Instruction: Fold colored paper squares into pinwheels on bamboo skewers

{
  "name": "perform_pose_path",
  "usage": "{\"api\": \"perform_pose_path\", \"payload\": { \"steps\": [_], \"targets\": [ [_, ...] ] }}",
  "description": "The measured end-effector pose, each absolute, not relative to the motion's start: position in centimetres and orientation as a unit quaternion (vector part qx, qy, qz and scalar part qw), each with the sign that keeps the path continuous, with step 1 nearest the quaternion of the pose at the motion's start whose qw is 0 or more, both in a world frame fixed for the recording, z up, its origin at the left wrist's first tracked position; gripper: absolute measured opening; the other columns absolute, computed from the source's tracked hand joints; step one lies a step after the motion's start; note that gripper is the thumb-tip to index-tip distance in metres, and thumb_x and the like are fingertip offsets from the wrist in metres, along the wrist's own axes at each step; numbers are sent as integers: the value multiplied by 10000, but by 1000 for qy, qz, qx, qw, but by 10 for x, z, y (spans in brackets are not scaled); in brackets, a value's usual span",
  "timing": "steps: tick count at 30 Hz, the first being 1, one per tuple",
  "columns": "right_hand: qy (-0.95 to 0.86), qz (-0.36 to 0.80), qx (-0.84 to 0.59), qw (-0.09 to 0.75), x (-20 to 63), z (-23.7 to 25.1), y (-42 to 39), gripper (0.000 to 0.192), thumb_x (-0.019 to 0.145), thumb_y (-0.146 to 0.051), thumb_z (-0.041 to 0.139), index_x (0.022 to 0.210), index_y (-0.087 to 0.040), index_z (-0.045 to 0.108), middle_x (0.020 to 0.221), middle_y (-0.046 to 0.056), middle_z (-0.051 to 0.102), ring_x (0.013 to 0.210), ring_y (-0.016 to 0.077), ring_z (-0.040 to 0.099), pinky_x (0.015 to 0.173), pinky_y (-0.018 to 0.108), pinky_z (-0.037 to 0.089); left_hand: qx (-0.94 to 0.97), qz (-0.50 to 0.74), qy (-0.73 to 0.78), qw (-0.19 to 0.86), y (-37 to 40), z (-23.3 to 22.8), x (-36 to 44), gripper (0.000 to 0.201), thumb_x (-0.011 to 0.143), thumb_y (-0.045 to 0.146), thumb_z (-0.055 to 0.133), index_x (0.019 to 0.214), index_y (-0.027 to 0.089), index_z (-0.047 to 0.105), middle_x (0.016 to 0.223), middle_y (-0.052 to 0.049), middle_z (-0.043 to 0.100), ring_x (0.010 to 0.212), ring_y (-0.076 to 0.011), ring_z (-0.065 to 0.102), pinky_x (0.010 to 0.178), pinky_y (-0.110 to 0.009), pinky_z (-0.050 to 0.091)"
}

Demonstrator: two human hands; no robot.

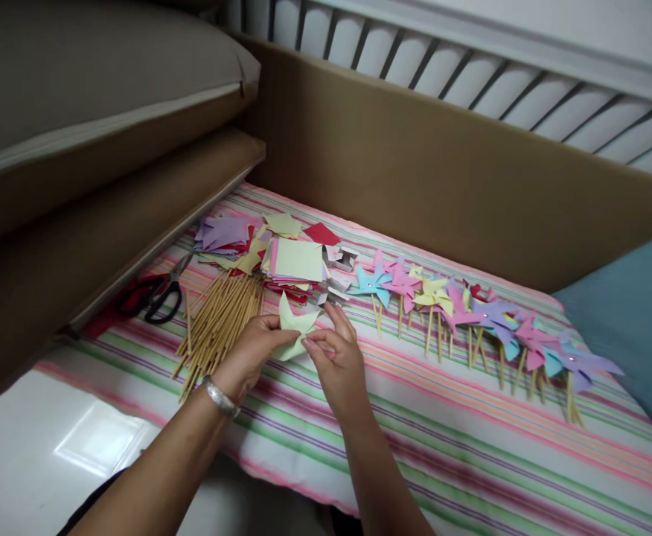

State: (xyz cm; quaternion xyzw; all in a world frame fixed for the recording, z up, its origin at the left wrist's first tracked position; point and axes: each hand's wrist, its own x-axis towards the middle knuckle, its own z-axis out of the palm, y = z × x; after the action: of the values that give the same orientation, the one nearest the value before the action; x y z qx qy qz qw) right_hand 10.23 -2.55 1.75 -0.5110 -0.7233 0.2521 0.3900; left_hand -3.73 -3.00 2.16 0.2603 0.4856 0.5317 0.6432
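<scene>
Folded green paper [297,321] above a striped cloth [415,387]
The left hand [254,346] pinches it, and the right hand [339,359] seems to pinch its edge too. Thin sticks [219,316] lie close by.

The left hand [251,348] wears a silver wrist bangle [221,397].

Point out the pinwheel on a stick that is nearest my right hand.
The light-blue pinwheel at the row's left end, closest to your right hand; every other pinwheel, blue ones included, lies farther right or behind it.
</scene>
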Motion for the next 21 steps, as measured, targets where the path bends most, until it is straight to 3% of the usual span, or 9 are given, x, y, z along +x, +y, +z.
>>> {"api": "perform_pose_path", "payload": {
  "steps": [10,21],
  "targets": [
    [-708,241,-535,393,100,19,-27,72,754,-231,598,693,-204,625,1349,93,472,1327,252,290,1063,477,238,258,528,485,647,-32,23,-37,199,504,204,751,675,111,707,613,-32,679,522,-110,544,543,-224,380],
    [-680,251,-551,413,99,19,-24,60,716,-185,601,663,-210,614,1307,86,511,1297,260,334,1043,503,261,289,511,453,671,-32,23,-38,259,563,228,757,801,131,727,755,-65,723,630,-141,613,615,-229,427]
  ]
}}
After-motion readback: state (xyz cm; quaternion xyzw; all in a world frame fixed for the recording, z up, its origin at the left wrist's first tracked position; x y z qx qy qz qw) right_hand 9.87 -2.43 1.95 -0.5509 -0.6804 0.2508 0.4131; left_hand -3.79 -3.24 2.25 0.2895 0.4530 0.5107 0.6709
